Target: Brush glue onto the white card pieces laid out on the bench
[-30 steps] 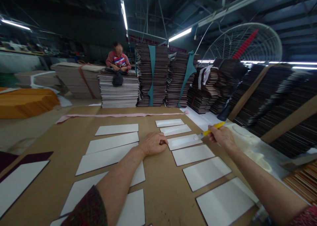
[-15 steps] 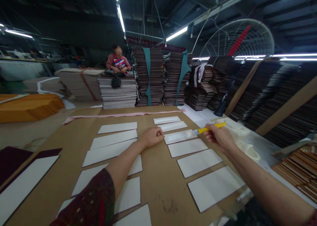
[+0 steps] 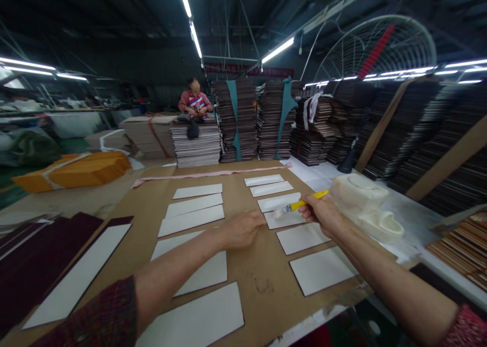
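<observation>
My right hand [image 3: 319, 212] grips a paintbrush [image 3: 310, 199] by its yellow handle. The pale bristles lie over the left part of a white rectangular panel [image 3: 277, 222]. My left hand [image 3: 245, 229] has its fingers drawn together, with the tips at that panel's left end; slight blur hides the exact contact. Just beyond it lies another white panel [image 3: 272, 203] with a glossy streak. Nearer to me in the same column are two more panels, one of them a larger piece [image 3: 321, 271]. A second column of white panels [image 3: 198, 221] lies left, partly covered by my left arm.
Brown board [image 3: 262, 306] covers the table, with a pink strip [image 3: 213, 174] across its far side. A cream-coloured container [image 3: 380, 225] stands right. Tall dark stacks [image 3: 243, 124] line the back, where a person [image 3: 196, 103] sits. Maroon pieces [image 3: 72, 245] lie left.
The brush has moved from the glossy-streaked panel to the one nearer me. My left hand has shifted toward that nearer panel too. The view has turned somewhat left.
</observation>
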### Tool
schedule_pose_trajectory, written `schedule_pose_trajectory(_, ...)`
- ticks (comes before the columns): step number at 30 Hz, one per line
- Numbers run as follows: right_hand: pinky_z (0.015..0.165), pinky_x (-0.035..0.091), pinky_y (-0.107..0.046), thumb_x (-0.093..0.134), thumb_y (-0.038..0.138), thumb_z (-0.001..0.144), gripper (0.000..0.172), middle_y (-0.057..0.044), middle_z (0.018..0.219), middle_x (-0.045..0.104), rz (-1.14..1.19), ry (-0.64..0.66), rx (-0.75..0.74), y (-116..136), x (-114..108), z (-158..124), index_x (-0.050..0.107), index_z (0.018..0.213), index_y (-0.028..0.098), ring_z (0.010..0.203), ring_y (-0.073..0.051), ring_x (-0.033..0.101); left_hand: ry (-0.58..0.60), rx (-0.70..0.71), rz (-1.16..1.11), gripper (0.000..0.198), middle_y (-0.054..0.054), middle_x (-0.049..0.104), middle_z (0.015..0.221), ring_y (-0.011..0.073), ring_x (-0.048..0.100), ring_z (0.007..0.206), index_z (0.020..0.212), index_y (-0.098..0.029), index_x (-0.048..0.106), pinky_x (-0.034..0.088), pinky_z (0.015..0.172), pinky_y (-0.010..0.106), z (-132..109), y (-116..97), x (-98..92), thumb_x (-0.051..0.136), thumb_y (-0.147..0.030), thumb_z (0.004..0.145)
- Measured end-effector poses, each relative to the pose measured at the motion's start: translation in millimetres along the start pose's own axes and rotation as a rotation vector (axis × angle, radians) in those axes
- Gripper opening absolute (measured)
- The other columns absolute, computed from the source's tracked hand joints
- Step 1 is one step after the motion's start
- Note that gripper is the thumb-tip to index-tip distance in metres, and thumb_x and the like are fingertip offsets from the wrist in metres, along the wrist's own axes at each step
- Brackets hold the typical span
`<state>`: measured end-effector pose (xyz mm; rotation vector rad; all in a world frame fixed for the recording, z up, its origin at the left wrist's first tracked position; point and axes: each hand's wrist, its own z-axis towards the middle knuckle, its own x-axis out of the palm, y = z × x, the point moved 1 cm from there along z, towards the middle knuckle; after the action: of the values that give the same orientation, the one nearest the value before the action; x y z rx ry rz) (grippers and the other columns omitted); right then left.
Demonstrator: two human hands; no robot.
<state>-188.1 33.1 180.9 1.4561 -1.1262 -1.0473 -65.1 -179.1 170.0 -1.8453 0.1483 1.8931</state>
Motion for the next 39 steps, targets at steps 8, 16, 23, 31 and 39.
schedule_pose_trajectory(8,0.035,0.044,-0.018,0.058,0.029,0.085,0.02,-0.003,0.058,0.065,-0.063,0.04,-0.017,-10,12,3,0.062,0.076,0.011,0.04,-0.009,0.054,-0.146,-0.106,0.108,0.037,0.008,0.057,0.113,0.0259,0.048,0.102,0.121,-0.019,0.059,0.044,0.091,0.041,-10,-9,26.8,0.042,-0.015,0.089)
schedule_pose_trajectory(16,0.036,0.045,-0.02,0.057,0.031,0.085,0.022,-0.003,0.058,0.065,-0.184,0.049,-0.053,-13,7,9,0.062,0.074,0.012,0.041,-0.01,0.055,-0.172,-0.103,0.16,0.036,0.006,0.058,0.11,0.0245,0.046,0.098,0.118,-0.019,0.061,0.042,0.089,0.04,-9,-15,28.0,0.045,-0.014,0.086)
schedule_pose_trajectory(23,0.041,0.049,-0.023,0.056,0.032,0.084,0.028,-0.009,0.063,0.069,-0.414,-0.045,-0.108,-3,-27,22,0.064,0.068,0.011,0.045,-0.013,0.059,-0.176,-0.114,0.173,0.035,0.007,0.058,0.113,0.0244,0.046,0.101,0.118,-0.019,0.061,0.043,0.093,0.04,-10,-16,29.5,0.044,-0.014,0.088)
schedule_pose_trajectory(31,0.048,0.049,-0.025,0.052,0.042,0.085,0.041,-0.008,0.054,0.067,-0.585,-0.146,-0.173,-2,-76,43,0.064,0.057,0.014,0.046,-0.015,0.061,-0.169,-0.115,0.19,0.038,0.009,0.057,0.114,0.0258,0.046,0.102,0.122,-0.018,0.06,0.044,0.095,0.043,-9,-14,30.7,0.041,-0.016,0.09)
schedule_pose_trajectory(39,0.052,0.049,-0.024,0.051,0.039,0.087,0.043,-0.008,0.052,0.066,-0.635,-0.197,-0.171,10,-85,32,0.064,0.054,0.015,0.047,-0.014,0.061,-0.165,-0.117,0.191,0.039,0.008,0.058,0.116,0.0257,0.047,0.103,0.123,-0.018,0.06,0.044,0.097,0.043,-8,-13,31.2,0.042,-0.016,0.089)
